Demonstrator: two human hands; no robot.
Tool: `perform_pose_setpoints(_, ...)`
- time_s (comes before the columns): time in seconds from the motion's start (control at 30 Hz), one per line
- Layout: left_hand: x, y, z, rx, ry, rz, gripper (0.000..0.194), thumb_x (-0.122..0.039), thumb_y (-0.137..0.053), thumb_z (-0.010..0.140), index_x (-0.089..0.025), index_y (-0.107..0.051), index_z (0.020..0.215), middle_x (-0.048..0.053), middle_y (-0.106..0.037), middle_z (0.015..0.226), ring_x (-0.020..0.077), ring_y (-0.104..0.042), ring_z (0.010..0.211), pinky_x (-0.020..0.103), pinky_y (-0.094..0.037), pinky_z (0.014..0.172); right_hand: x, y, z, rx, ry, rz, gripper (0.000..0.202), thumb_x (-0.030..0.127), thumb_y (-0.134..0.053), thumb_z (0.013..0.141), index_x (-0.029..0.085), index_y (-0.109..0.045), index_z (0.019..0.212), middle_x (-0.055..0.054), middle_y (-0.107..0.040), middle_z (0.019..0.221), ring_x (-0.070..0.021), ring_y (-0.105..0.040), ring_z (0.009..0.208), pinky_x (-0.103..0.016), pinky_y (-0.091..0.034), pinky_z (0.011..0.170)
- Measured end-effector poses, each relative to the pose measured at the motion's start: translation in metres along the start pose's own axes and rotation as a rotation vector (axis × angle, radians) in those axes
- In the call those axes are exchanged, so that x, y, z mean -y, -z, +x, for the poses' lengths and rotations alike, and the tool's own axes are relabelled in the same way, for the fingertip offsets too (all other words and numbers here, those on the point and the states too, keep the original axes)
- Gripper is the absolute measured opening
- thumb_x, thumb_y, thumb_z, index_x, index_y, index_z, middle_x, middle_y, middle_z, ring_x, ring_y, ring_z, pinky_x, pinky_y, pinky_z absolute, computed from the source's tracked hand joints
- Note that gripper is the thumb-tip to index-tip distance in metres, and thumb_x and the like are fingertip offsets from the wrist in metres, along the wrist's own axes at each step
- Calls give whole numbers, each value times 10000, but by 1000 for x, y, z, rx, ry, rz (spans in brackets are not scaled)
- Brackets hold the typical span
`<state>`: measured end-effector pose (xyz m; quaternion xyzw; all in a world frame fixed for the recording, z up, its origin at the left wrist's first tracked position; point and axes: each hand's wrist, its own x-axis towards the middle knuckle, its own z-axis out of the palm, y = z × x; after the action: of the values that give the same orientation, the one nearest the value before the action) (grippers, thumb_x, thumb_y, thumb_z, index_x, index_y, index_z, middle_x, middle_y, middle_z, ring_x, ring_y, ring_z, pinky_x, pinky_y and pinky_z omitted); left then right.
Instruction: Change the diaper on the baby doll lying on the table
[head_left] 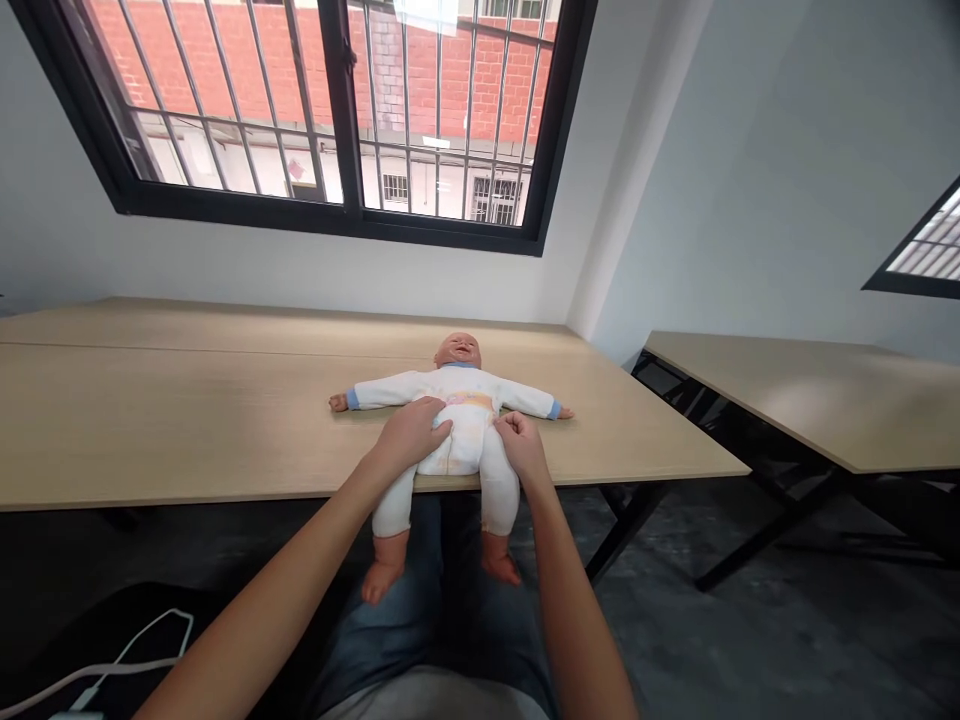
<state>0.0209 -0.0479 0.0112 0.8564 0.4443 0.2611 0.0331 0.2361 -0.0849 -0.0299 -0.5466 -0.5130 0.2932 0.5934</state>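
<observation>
Overall, one smiling doll (465, 395) in a blue-cuffed white suit (459, 440) lies face-up on one table (210, 420), two legs overhanging; left hand (412, 432) rests wide, right hand (523, 440) pinches the suit.

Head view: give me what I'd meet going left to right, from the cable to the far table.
White cable, doll's outstretched hand, your left hand, your right hand, doll's other hand, second table.
</observation>
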Motion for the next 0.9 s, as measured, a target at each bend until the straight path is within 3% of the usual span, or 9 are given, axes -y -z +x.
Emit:
perform_pose_setpoints(0.17,-9,2,-10,-94,50,-2,313,-357,-516,900,-168,-643,1115,114,-671,1112,257,-624,1055,354,-467,929,5,3,-5,0,18,-23,260,414,-580,776,159,-574,725,26,-508,637,-122,-424,599,-248,-339,572)
perform_pose_setpoints(0.33,-15,6,-24,-170,60,-78,268,-291,-501,897,-161,-612,1103,120,-642,1131,255,-604,1058,354,-467,913,26,6,-18,-77,74,-151,212,348,-542,798,151,-616,775,-23,-615,705,-156,-526,647,-263,-388,606)
perform_pose_setpoints(0.47,-9,11,-39,-250,190,-162,246,-225,-443,896,-154,-602,1070,118,-669,1062,251,-627,985,350,-474,865,45,5,-24,-59,-10,-109,211,286,-490,809,152,-614,914,-62,-683,808,-179,-602,675,-282,-437,637)
perform_pose_setpoints(0.63,1,15,-43,-166,299,-285,263,-150,-450,825,-158,-598,1041,115,-695,1054,257,-643,982,345,-472,845,52,-6,-19,65,-48,-158,292,295,-504,813,158,-593,1054,-15,-639,642,-192,-612,625,-289,-441,628)
perform_pose_setpoints(0.8,2,19,-28,-120,314,-563,277,-121,-492,735,-167,-621,976,59,-698,954,233,-636,928,325,-471,825,50,-18,-12,35,-15,-131,272,329,-573,763,178,-598,988,-22,-643,733,-167,-578,625,-265,-421,587)
perform_pose_setpoints(0.9,-3,23,-23,-113,428,-766,308,-176,-583,722,-165,-625,1027,31,-676,877,217,-625,860,297,-471,746,54,-22,-9,39,-81,18,266,340,-597,744,176,-584,953,9,-597,655,-144,-541,571,-251,-405,567)
